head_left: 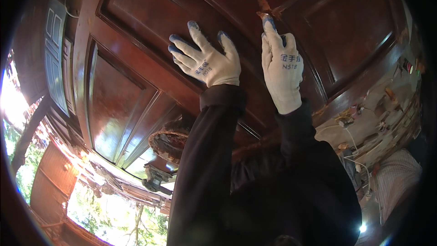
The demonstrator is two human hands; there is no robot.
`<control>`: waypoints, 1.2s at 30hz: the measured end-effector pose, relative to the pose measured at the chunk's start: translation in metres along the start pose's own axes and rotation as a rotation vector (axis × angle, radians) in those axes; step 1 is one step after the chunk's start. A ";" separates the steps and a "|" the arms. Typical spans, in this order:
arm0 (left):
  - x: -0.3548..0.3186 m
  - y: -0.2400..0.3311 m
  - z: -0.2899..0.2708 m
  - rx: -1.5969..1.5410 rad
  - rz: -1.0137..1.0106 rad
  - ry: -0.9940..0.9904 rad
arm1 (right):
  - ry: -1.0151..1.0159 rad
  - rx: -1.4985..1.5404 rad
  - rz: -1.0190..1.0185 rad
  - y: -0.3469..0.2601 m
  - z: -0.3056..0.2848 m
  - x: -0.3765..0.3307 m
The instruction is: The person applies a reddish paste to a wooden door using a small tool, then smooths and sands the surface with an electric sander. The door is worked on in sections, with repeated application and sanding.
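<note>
On door (150,32) | left hand (207,59) flat | right hand (282,66) fingers up

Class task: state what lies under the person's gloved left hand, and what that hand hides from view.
The left hand lies flat, fingers spread, on a dark red-brown wooden door, across its frame between panels. Glossy wood shows around it. The patch beneath palm and fingers is covered, so its condition cannot be seen.

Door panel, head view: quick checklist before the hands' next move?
1. Left hand flat on the dark red wooden door: ok.
2. Right hand at the seam between panels, fingertips on it: ok.
3. Tool in right grip: cannot tell, something small may be under the fingers.
4. Both gloves on, blue-tipped: ok.
5. Cables and clutter on the floor at right: not ok.
</note>
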State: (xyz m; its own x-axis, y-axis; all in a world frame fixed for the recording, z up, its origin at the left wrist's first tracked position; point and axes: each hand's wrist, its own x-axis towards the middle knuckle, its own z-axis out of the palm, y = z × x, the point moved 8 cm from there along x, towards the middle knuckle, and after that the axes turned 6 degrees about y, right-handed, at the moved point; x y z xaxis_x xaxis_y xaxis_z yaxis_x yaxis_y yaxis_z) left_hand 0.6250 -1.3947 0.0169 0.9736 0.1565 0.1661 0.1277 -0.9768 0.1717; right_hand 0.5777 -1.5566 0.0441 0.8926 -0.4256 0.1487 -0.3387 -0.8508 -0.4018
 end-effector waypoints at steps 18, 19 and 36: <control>-0.001 -0.001 0.004 0.027 0.007 -0.019 | 0.057 -0.052 -0.040 -0.014 0.006 0.015; -0.001 -0.002 0.005 0.030 0.006 -0.010 | 0.116 -0.045 -0.048 -0.012 0.003 0.018; -0.001 0.001 0.001 0.012 0.018 0.051 | 0.086 0.019 -0.006 0.003 -0.007 0.012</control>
State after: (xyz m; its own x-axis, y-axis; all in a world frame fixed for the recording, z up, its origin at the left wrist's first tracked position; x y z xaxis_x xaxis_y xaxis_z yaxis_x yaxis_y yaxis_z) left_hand 0.6241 -1.3956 0.0156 0.9650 0.1458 0.2180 0.1129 -0.9812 0.1565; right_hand 0.5853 -1.5665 0.0514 0.8655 -0.4458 0.2283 -0.3266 -0.8479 -0.4175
